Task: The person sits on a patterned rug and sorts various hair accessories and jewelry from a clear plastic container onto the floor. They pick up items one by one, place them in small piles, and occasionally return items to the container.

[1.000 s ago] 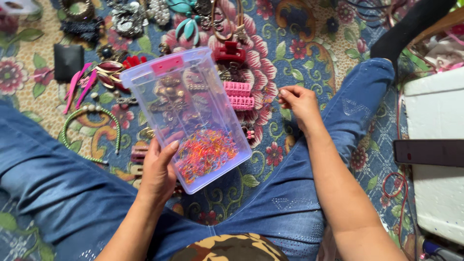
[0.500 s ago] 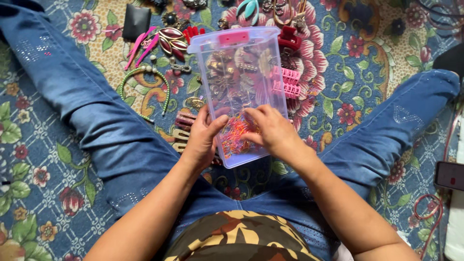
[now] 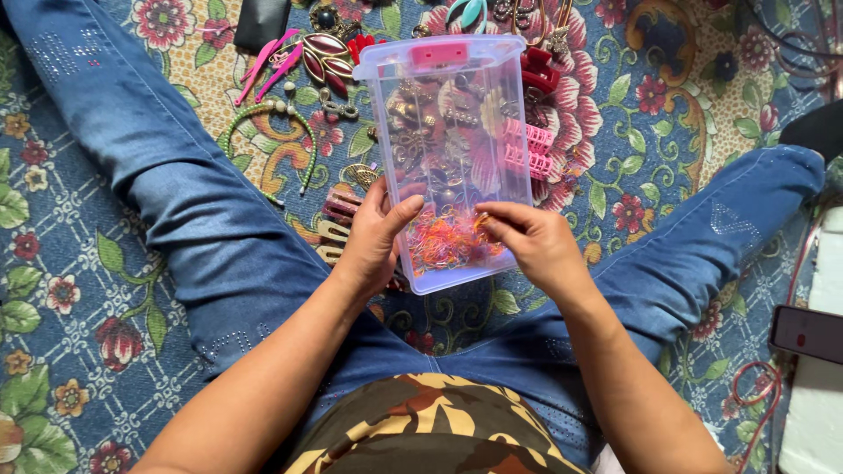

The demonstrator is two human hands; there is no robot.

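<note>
Clear plastic box (image 3: 452, 132) sits centre-top of frame, tilted, pink latch end toward the top edge, near end low between the knees. Room is tight: hair accessories crowd the carpet (image 3: 70, 290) around the box's far half, incl. pink clips (image 3: 527, 149) right of it, green bead headband (image 3: 268, 132) upper left. Jeans-clad legs flank both sides. Phone (image 3: 808, 332) at the right edge, well apart.

Contents: heap of small orange-pink elastic bands (image 3: 448, 239) piled at the near end; rest of the box looks empty, the metal pieces visible through it appear to lie on the carpet beneath.

Left hand (image 3: 373, 241) grips the box's near left edge, thumb over the wall. Right hand (image 3: 531, 241) at the near right edge, fingertips pinched narrow on something small at the bands; can't tell what.

Versus half a second ago: right hand pulled back from over the heap to its right side; box slightly higher in frame.
</note>
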